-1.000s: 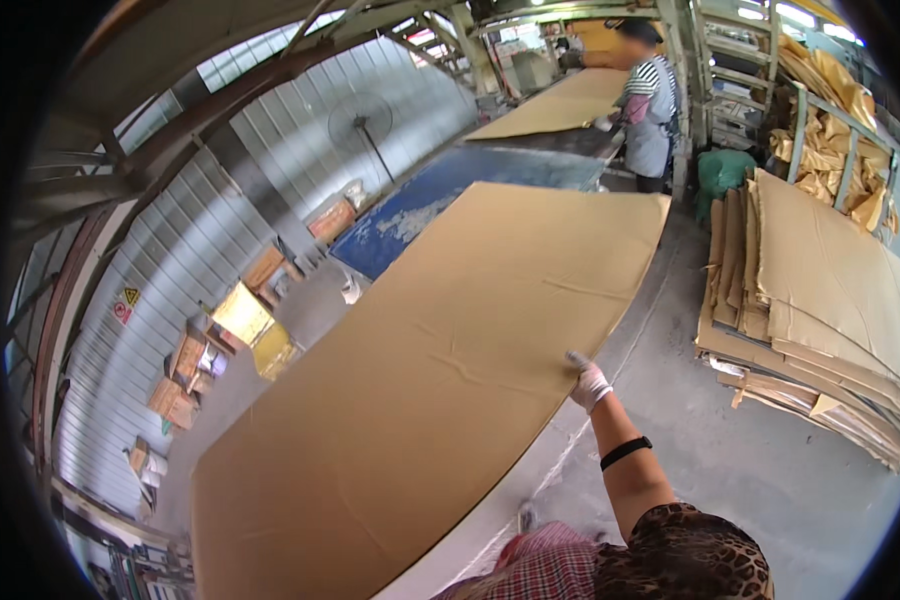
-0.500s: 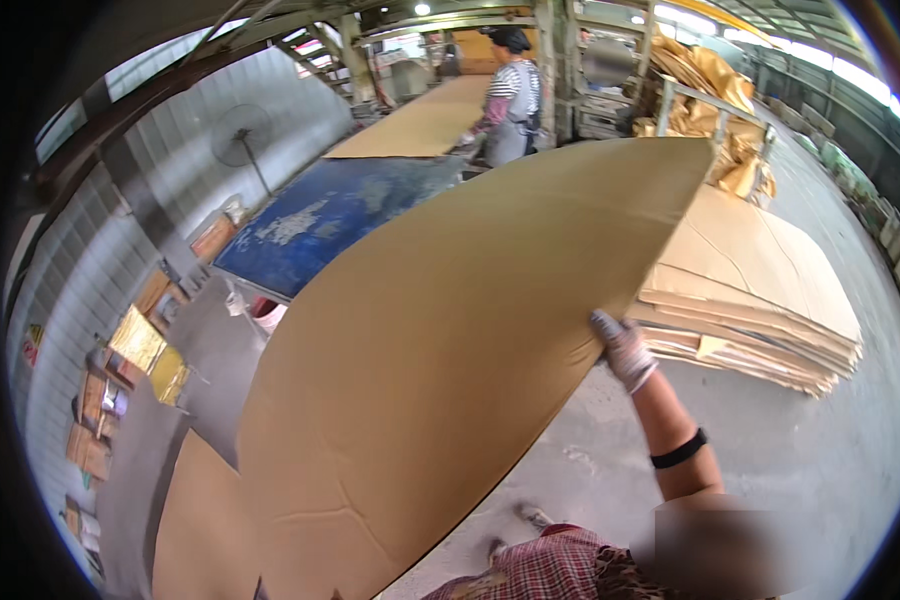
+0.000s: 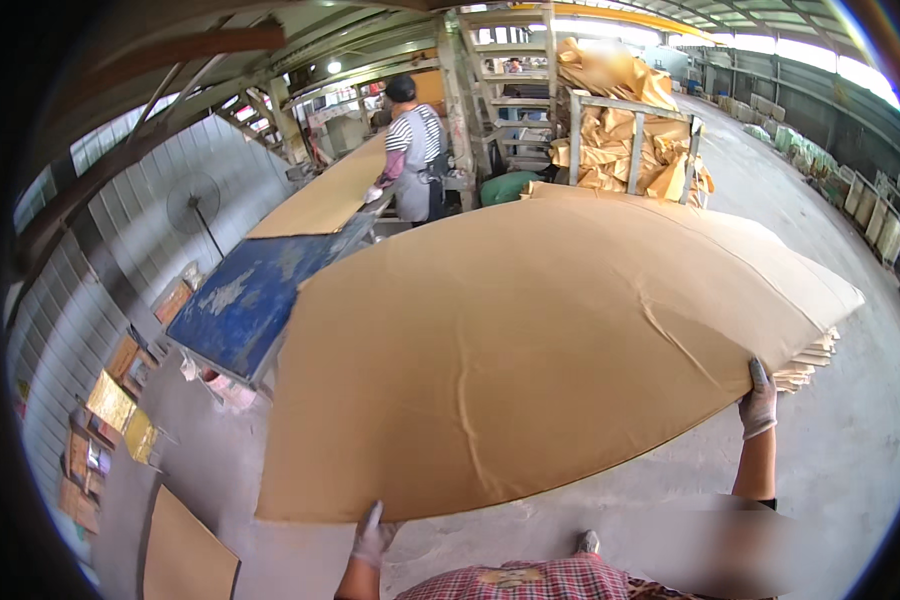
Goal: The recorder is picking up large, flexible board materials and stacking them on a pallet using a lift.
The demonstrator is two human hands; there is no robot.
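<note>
Brown cardboard sheet (image 3: 530, 350): long axis running left to right, right end angled farther away. Gloved left hand (image 3: 374, 540) and gloved right hand (image 3: 758, 408) both grip its near edge — one toward each end — the sheet spreading forward beyond them, partly hiding the cardboard stack (image 3: 808, 364).

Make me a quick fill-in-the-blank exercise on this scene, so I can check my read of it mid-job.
1. The left grip and right grip both hold the large cardboard sheet by its ____ (near/far) edge.
2. Of the two, the ____ grip is closer to the stack of cardboard sheets.
3. The worn tabletop ahead on the left is mostly ____ in colour.

Missing words: near; right; blue.
</note>
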